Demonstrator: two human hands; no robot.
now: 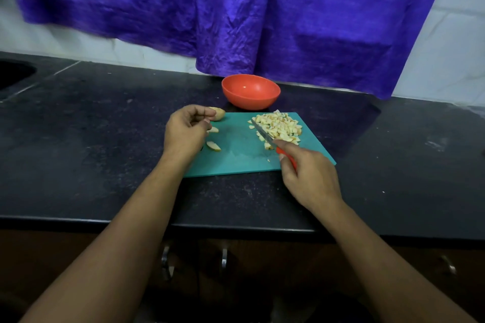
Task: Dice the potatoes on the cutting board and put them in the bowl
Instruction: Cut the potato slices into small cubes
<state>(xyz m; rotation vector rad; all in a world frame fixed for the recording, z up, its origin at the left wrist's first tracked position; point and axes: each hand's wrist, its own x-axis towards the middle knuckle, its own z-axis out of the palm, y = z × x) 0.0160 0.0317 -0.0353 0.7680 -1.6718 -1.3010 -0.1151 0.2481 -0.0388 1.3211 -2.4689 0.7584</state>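
At the far left a dark sink (pixel 13 75) is let into the black stone counter (pixel 99 139). Further right, the left hand (pixel 185 130) hovers over the left end of the teal cutting board (pixel 236 157), its fingers (pixel 203 113) curled loosely inward with thumb and forefinger close together; whether they pinch a small piece is hard to tell, since the palm hides that spot. A whole unpeeled potato piece (pixel 219 113) lies just beyond the fingertips at the board's far-left corner, seemingly touching them. Two potato slices (pixel 213 145) lie on the board just beside the hand, one near the thumb and one lower down.

The middle of the board is bare apart from a few crumbs. Behind it, apart from the board's far edge, stands an orange bowl (pixel 250 92), with nothing in it.

On the right half of the board sits a heap of diced potato (pixel 279 127). The right hand (pixel 311 176) is clamped around the orange handle of a knife (pixel 262 132), forefinger stretched along the top; the blade points away and leftward, resting against the near-left side of the heap.

A crumpled purple cloth (pixel 236 8) hangs over the white tiled wall (pixel 451 42) behind. Below the counter edge, metal cabinet handles (pixel 224 258) show dimly.
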